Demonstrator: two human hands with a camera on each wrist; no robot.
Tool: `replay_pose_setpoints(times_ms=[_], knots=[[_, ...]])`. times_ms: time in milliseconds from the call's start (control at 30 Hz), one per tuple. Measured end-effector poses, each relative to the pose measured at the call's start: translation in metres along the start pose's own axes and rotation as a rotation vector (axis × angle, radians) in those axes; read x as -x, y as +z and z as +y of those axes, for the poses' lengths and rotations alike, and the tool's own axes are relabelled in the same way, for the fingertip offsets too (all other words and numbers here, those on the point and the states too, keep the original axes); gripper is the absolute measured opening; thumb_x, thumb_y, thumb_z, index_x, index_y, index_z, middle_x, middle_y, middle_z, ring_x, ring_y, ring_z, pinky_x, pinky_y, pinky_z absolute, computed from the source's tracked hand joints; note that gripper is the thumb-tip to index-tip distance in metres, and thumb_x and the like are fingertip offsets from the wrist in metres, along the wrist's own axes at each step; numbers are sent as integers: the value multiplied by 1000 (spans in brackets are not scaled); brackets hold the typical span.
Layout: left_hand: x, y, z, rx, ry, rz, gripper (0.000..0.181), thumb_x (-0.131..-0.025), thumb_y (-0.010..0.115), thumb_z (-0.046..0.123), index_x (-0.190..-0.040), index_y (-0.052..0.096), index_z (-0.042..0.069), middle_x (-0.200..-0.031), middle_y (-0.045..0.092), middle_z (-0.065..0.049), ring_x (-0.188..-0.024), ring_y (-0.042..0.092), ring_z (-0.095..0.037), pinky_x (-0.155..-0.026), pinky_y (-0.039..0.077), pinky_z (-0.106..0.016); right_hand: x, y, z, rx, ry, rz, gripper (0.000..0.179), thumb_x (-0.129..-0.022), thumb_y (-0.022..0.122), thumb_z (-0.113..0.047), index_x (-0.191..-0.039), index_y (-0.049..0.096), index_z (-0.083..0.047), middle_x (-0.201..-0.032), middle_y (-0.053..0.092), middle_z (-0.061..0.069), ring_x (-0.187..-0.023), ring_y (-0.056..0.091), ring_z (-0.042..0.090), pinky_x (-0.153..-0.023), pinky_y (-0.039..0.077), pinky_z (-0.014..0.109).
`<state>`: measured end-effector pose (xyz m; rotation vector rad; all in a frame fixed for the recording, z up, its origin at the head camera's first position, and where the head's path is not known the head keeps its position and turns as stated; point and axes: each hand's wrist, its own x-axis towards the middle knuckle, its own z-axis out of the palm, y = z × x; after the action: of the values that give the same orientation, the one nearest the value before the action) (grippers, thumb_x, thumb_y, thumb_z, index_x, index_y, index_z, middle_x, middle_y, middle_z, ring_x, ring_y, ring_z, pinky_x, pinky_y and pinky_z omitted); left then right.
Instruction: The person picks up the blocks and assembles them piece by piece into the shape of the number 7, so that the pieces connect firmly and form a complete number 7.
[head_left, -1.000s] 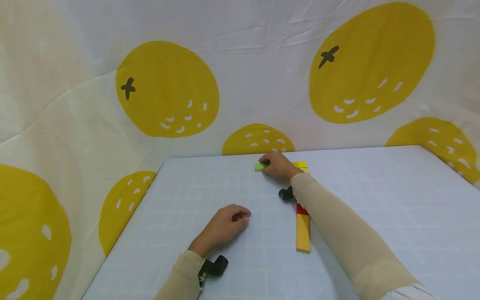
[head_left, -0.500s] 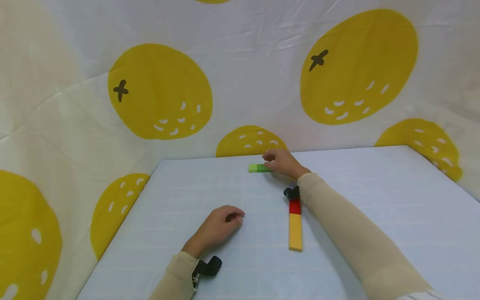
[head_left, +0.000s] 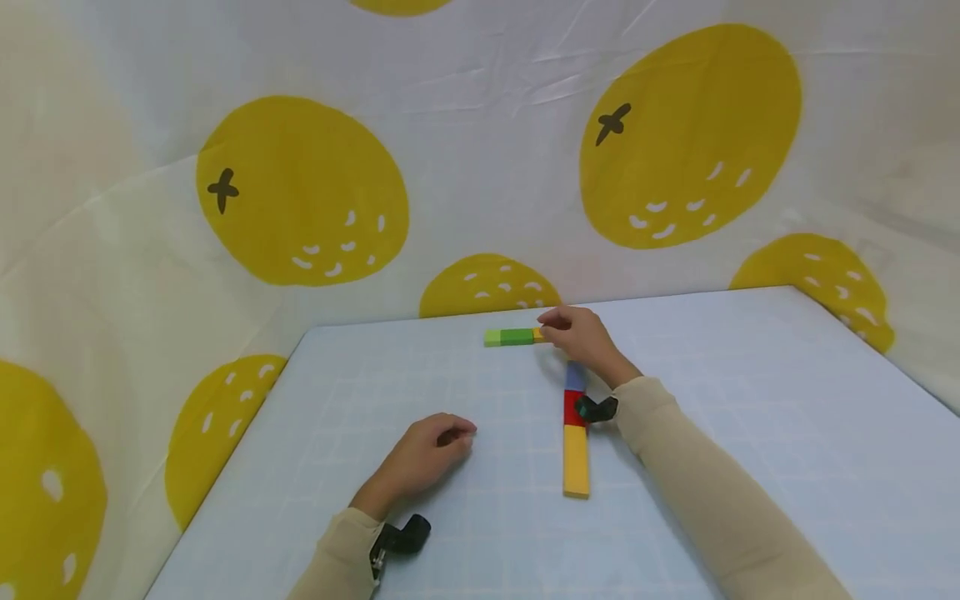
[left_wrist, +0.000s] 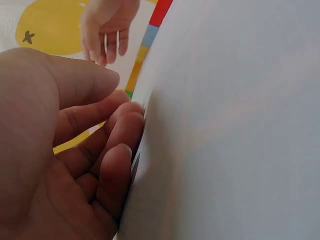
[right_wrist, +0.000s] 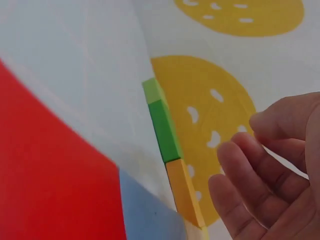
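Note:
My right hand point(head_left: 583, 337) is raised over the right end of a row of small blocks at the back of the table, fingers loosely bent around nothing. From left to right that row shows a light green block point(head_left: 492, 338), a green block point(head_left: 517, 337) and an orange block point(right_wrist: 185, 192); the hand hides its far end in the head view. A second line runs toward me under the right wrist: a blue block point(head_left: 575, 377), a red block point(head_left: 572, 408) and a longer yellow-orange block point(head_left: 576, 462). My left hand point(head_left: 420, 458) rests on the tabletop, loosely curled and holding nothing.
The table point(head_left: 480, 533) has a pale checked cover. A white cloth wall point(head_left: 480, 167) printed with big yellow fruits stands along its back and left edges. A black wrist camera point(head_left: 408, 535) sits at the left wrist, another camera point(head_left: 597, 408) at the right.
My right hand has left the green block and drawn away to the right, uncovering the green and orange blocks. The whole head view has shifted. My left hand stays put on the table.

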<state>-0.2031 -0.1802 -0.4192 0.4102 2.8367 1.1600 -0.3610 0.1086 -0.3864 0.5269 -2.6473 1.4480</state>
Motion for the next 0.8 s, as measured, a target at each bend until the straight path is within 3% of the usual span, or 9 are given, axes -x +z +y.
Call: replay_pose_setpoints(times_ms=[167,367,500,667,800], knots=[[1,-2,-1,52,-40,3,20,-99,63,30,-115,72,21,-105,68,10,-97,60,-13,-91,49,-41,11,-5,4,-14,27,-34,31,-96,66,-21,-123,69,-5,-110,70,7,-95,63,24,-82,55,36],[1,-12,-2,93,-56,25,21,-100,63,27,-117,71,19,-97,68,8,-88,62,-13,-82,51,-37,25,-16,8,47,-9,-41,30,-96,67,-21,-122,69,-5,-108,70,5,-98,63,23,-89,55,40],[1,-23,-11,95,-71,67,21,-99,65,27,-118,71,20,-103,68,8,-91,61,-13,-82,52,-34,32,-24,11,72,1,-35,30,-96,67,-21,-121,69,-5,-109,70,5,-101,62,24,-90,55,41],[8,-35,-24,122,-146,125,22,-99,66,26,-119,71,19,-103,69,7,-89,62,-14,-77,54,-31,42,-32,21,109,26,-27,29,-96,68,-22,-120,70,-7,-109,70,5,-102,62,25,-90,54,42],[11,-39,-28,111,-154,140,24,-99,65,26,-120,70,18,-104,69,6,-90,62,-14,-78,54,-30,51,-42,32,151,48,-11,29,-96,68,-25,-120,70,-8,-110,69,5,-103,61,25,-90,54,44]])
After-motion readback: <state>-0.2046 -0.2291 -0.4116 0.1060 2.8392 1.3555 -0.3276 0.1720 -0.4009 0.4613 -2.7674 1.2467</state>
